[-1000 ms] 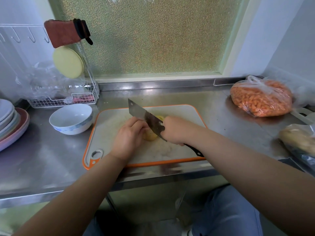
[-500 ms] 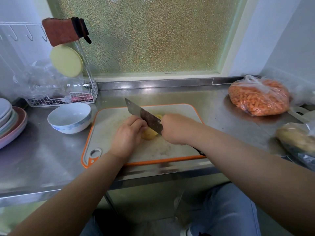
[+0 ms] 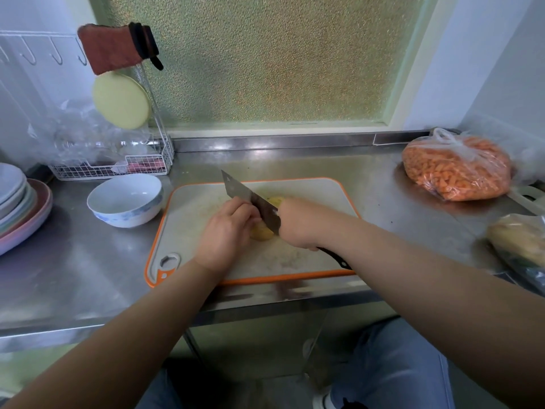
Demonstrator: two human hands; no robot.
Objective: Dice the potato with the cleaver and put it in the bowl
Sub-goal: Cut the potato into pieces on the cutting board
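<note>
at your far left a stack of plates (image 3: 17, 202) is sitting on the steel counter (image 3: 88, 261), with a white wire rack (image 3: 118, 169) behind it holding crumpled plastic, a red cloth (image 3: 113, 48) draped over its post and a pale yellow disc (image 3: 121, 100) hanging below that. just in front of the rack, the white bowl (image 3: 125, 200) is standing upright beside the left edge of the orange-rimmed cutting board (image 3: 188, 219), not touching it as far as you can see.

your left hand (image 3: 227, 231) is resting on the board with its fingers curled down over the near part of the potato (image 3: 262, 231), pinning it in place; the knuckles are lying against the flat of the cleaver (image 3: 250, 199). the blade is running diagonally, tip pointing away and to the left, its edge down in the potato, and a yellow piece is showing on the far side of the blade. your right hand (image 3: 298, 225) is wrapping tightly around the cleaver's dark handle, whose end is sticking out below your wrist.

further right, a tied plastic bag of orange pieces (image 3: 457, 169) is sitting near the back wall, and another bag (image 3: 519, 240) with pale contents is lying at the right edge.
</note>
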